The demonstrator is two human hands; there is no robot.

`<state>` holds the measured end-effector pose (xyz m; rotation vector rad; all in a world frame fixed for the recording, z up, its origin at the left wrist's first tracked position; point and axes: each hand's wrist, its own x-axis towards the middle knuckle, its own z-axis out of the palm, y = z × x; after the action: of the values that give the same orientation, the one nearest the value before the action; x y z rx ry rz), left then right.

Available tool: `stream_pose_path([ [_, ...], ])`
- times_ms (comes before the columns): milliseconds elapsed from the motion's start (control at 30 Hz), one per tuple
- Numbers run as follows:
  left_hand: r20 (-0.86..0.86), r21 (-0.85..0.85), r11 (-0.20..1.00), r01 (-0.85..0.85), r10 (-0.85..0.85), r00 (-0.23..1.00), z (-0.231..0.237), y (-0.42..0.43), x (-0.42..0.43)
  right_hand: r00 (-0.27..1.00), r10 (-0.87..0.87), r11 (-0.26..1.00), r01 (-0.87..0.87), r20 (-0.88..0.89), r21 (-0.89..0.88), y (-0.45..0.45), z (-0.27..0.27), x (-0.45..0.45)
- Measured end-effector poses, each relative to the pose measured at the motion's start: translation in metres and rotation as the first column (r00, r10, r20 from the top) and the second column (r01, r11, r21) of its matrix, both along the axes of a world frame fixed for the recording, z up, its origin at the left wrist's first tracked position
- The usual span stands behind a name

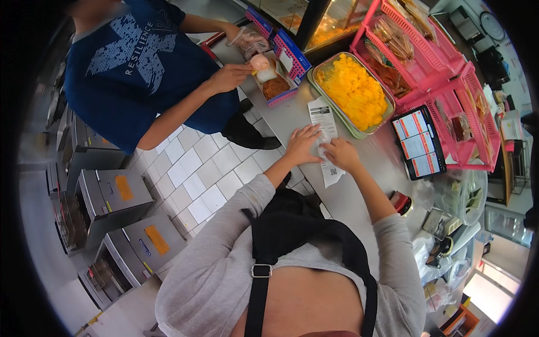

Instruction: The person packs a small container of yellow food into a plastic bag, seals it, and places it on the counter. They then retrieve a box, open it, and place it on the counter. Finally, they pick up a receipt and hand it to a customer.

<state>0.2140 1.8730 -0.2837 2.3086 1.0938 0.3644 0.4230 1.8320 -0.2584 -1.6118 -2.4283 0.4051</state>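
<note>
A long printed paper receipt [328, 168] lies on the stainless steel counter [294, 122]. My left hand [302, 145] rests on its left side with fingers spread. On the right side, the fingers of my right hand [340, 153] touch the paper; whether they pinch it is hard to tell. Just beyond the receipt stands a tray of yellow food [353, 90]. To the left of that tray is an open takeaway box [283, 99] with fried food and rice in it. A co-worker's hand [229, 78] holds a pink round thing over the box, and their other hand wears a clear plastic glove.
A tablet [419, 143] stands right of the tray, beside pink plastic baskets [459, 113] of packaged goods. Nearer on the right are a red-lidded jar [400, 203], a clear plastic tub [461, 193] and plastic bags. The co-worker [139, 71] stands at the left, by the counter. Steel fryers [139, 248] line the left side.
</note>
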Motion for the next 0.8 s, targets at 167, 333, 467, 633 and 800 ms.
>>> stream_pose_path([
  [167, -0.035, 0.019, 1.0, -0.006, 0.006, 0.999, -0.003, -0.003, 0.001, 0.998, -0.064, 0.997, 0.064, 0.005, -0.053, -0.012, 0.01, 0.006],
  [333, 0.005, 0.045, 0.999, -0.008, 0.008, 1.0, -0.007, -0.001, -0.002, 0.999, -0.048, 0.997, 0.049, 0.017, -0.066, -0.044, 0.02, -0.002],
  [467, -0.061, 0.09, 0.996, -0.006, 0.011, 0.998, -0.006, -0.005, 0.005, 0.987, -0.117, 0.988, 0.104, -0.11, -0.117, -0.08, 0.016, -0.016],
  [633, 0.113, 0.101, 0.995, 0.023, -0.034, 0.993, 0.002, -0.033, 0.032, 0.802, -0.596, 0.8, 0.589, 0.038, 0.109, -0.11, 0.007, -0.018],
  [800, 0.398, 0.026, 0.975, -0.219, 0.191, 0.897, 0.006, -0.026, -0.001, 0.711, -0.628, 0.745, 0.667, -0.317, 0.019, -0.099, 0.02, -0.033],
])
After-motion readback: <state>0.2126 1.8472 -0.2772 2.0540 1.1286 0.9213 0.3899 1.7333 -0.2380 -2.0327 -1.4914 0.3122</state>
